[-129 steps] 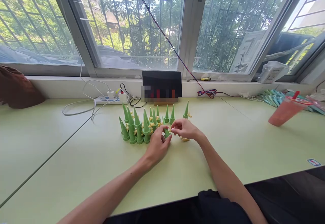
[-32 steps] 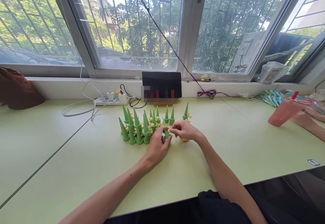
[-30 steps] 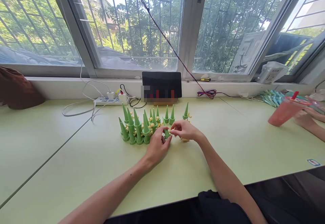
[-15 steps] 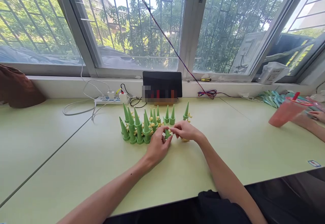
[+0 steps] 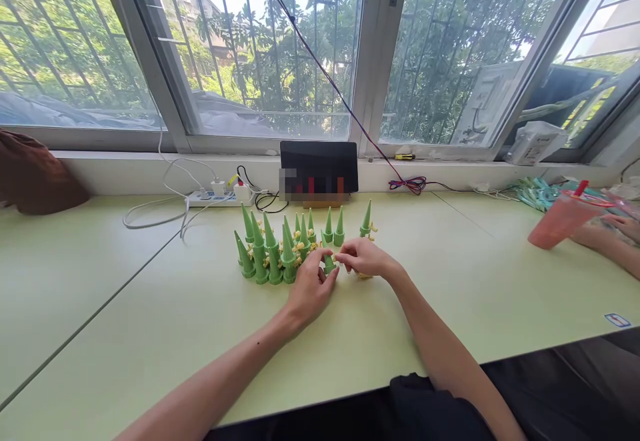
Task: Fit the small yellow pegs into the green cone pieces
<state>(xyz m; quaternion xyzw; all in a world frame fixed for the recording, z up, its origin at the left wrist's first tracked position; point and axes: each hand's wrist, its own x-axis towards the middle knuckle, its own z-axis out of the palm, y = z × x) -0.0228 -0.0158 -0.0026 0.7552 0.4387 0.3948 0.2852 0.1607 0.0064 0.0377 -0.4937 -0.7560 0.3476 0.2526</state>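
My left hand [image 5: 311, 282] is closed around a green watering spike [image 5: 328, 264], a pointed plastic cone standing tip up on the table. From the right, my right hand [image 5: 364, 257] pinches at the side of that spike, where a bit of yellow shows. Its fingertips largely hide the small yellow valve there. Several more green watering spikes [image 5: 273, 269] stand close together left of my hands, with yellow valves among them. Behind my right hand stands a single spike [image 5: 367, 218] with a yellow valve. Small yellow pieces [image 5: 366, 276] lie partly hidden beneath my right hand.
A dark tablet [image 5: 319, 164] leans by the window wall. A power strip [image 5: 214, 199] with cables lies to its left. At right is a tilted-looking red drink cup [image 5: 563, 218], near another person's arm [image 5: 607, 246]. A brown cloth item [image 5: 40, 174] sits far left.
Both hands stay at the same spike, with barely any visible finger movement. The view shifts very slightly.
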